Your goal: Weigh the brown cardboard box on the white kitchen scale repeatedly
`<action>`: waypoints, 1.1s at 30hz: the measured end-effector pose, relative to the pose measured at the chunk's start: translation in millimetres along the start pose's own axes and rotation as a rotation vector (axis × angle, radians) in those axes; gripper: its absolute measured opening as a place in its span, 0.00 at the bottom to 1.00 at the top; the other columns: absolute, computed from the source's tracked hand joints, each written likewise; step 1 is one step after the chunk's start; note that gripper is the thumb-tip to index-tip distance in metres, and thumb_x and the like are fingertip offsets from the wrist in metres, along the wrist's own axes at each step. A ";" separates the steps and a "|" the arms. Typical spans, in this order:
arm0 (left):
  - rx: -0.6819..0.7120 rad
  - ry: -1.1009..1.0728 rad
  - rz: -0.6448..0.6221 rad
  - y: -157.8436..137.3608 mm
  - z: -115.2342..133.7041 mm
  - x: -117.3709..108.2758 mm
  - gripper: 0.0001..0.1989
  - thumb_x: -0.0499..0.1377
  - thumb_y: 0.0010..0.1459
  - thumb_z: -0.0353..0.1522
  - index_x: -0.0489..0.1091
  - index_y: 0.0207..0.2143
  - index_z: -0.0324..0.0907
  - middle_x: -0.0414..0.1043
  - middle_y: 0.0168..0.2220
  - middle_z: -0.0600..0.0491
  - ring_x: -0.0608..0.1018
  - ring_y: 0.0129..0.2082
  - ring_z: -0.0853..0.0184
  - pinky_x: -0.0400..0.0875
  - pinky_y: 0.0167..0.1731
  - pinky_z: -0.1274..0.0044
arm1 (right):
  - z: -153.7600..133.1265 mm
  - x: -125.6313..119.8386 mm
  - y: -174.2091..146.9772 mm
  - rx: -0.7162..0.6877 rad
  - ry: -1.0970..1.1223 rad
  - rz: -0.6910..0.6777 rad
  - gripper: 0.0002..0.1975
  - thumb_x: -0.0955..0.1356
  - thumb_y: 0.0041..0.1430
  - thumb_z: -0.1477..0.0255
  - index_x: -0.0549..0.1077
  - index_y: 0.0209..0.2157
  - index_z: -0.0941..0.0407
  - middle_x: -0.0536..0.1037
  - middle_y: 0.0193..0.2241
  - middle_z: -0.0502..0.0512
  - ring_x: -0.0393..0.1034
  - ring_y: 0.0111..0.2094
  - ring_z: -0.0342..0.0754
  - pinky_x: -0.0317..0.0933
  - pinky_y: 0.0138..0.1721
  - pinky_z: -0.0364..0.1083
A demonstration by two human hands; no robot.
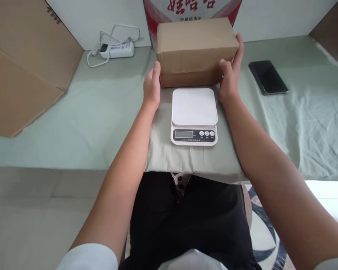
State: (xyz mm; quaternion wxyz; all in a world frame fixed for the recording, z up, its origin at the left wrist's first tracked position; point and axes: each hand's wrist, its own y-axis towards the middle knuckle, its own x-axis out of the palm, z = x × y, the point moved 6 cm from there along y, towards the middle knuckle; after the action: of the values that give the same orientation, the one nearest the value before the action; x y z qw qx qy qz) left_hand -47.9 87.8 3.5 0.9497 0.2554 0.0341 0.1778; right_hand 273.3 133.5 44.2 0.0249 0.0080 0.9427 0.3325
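My left hand point(152, 84) is pressed to the left end of the cardboard box point(197, 56), thumb upright along its near corner, the other fingers mostly hidden; my right hand point(230, 77) is half curled round the opposite end, thumb on the front face and a finger reaching along the side. So I have the box held between both hands, near the middle of the far edge of the tabletop point(115, 112); whether it rests there or is slightly raised I can't tell. The kitchen scale point(195, 107) sits right in front of it, between my forearms and closer to the near edge, with nothing on its plate and no digits I can make out on the display point(184, 134). As I judge it, getting hold of the box is done, while its flaps look closed and nothing has been put on the scale yet. The phone point(268, 77) lies to the right, and the power strip point(116, 50) by the far edge to the left, both untouched.
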 end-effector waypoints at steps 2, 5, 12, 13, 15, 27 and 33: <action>-0.093 -0.024 -0.038 -0.7 -5.1 2.9 0.41 0.54 0.69 0.70 0.76 0.57 0.46 0.76 0.62 0.45 0.74 0.78 0.43 0.74 0.73 0.52 | 4.9 -3.3 3.1 0.063 -0.012 0.002 0.44 0.68 0.61 0.65 0.54 0.76 0.53 0.65 0.81 0.50 0.56 0.80 0.50 0.52 0.86 0.56; -0.160 -0.041 -0.080 -3.2 -3.6 4.7 0.38 0.56 0.69 0.68 0.76 0.56 0.45 0.77 0.62 0.45 0.73 0.78 0.43 0.74 0.74 0.52 | 3.9 -3.2 2.6 0.147 0.003 -0.018 0.41 0.70 0.62 0.61 0.54 0.74 0.46 0.65 0.80 0.46 0.58 0.78 0.53 0.60 0.82 0.57; -0.187 0.021 -0.071 5.6 -3.7 -1.8 0.41 0.41 0.78 0.63 0.75 0.60 0.39 0.72 0.70 0.42 0.65 0.83 0.44 0.66 0.76 0.55 | -17.9 -0.4 -9.1 0.248 0.059 0.013 0.62 0.75 0.50 0.38 0.48 0.78 0.44 0.72 0.76 0.44 0.54 0.78 0.57 0.62 0.79 0.59; -0.186 0.031 -0.070 7.3 -5.8 -2.2 0.43 0.38 0.78 0.62 0.75 0.60 0.38 0.71 0.71 0.42 0.64 0.84 0.44 0.66 0.75 0.55 | -18.0 0.0 -9.5 0.268 0.070 0.018 0.65 0.76 0.48 0.36 0.48 0.78 0.44 0.75 0.74 0.45 0.57 0.76 0.58 0.63 0.78 0.59; -0.175 0.040 -0.071 9.2 -9.7 -2.1 0.44 0.37 0.78 0.62 0.75 0.60 0.38 0.71 0.71 0.42 0.66 0.83 0.42 0.66 0.73 0.54 | -14.2 0.3 -8.7 0.299 0.087 0.033 0.66 0.77 0.45 0.34 0.49 0.78 0.42 0.77 0.72 0.44 0.60 0.73 0.59 0.64 0.77 0.60; -0.113 -0.018 -0.014 -0.3 -5.4 -3.4 0.39 0.57 0.68 0.70 0.76 0.54 0.46 0.79 0.58 0.46 0.76 0.77 0.45 0.74 0.74 0.54 | 21.4 -5.4 2.5 0.369 0.077 0.034 0.53 0.76 0.60 0.46 0.51 0.79 0.39 0.75 0.73 0.39 0.54 0.77 0.59 0.56 0.80 0.61; -0.136 -0.020 -0.057 -0.4 -9.0 -1.3 0.38 0.56 0.69 0.69 0.76 0.54 0.45 0.79 0.57 0.46 0.77 0.76 0.45 0.75 0.72 0.54 | 1.3 2.3 0.1 0.313 0.007 0.083 0.42 0.65 0.62 0.70 0.55 0.77 0.53 0.76 0.73 0.46 0.64 0.71 0.50 0.61 0.77 0.52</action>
State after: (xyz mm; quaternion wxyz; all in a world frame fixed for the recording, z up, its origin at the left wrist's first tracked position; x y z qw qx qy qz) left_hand -50.4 91.2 -4.6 0.9699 0.1910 0.0196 0.1497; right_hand 271.1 134.5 43.2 0.0061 0.0497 0.9819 0.1825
